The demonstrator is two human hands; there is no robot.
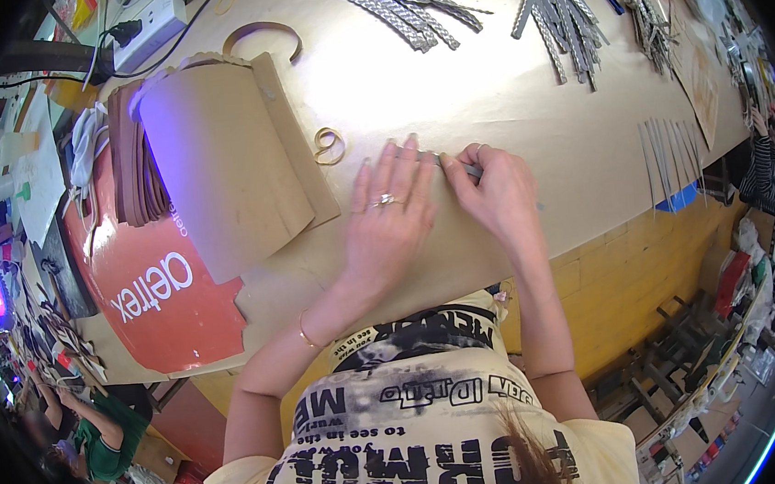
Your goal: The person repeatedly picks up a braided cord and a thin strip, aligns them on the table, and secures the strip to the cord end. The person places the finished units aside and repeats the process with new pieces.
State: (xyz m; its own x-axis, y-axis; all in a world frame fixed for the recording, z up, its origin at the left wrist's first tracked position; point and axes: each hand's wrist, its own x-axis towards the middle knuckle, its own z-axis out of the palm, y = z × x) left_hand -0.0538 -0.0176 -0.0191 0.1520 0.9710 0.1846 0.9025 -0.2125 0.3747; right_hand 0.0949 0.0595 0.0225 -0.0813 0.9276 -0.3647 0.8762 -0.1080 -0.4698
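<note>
My left hand (389, 205) lies flat on the brown paper-covered table (585, 183), palm down with fingers stretched forward. Just beside it, my right hand (505, 190) pinches a narrow grey strip (472, 170) between thumb and fingers. One end of the strip runs toward my left fingertips; whether it continues under them is hidden. Left of my hands rest a stack of tan sheets (224, 164) and a small coil of tan strip (329, 146).
Silvery braided strips (394, 2) and grey strips (561, 15) lie at the far side. Several thin grey strips (670, 157) overhang the right edge. Brown folded pieces (134, 158) and red cardboard (166, 289) are at left, near a white power strip (150, 28). Co-workers are at both sides.
</note>
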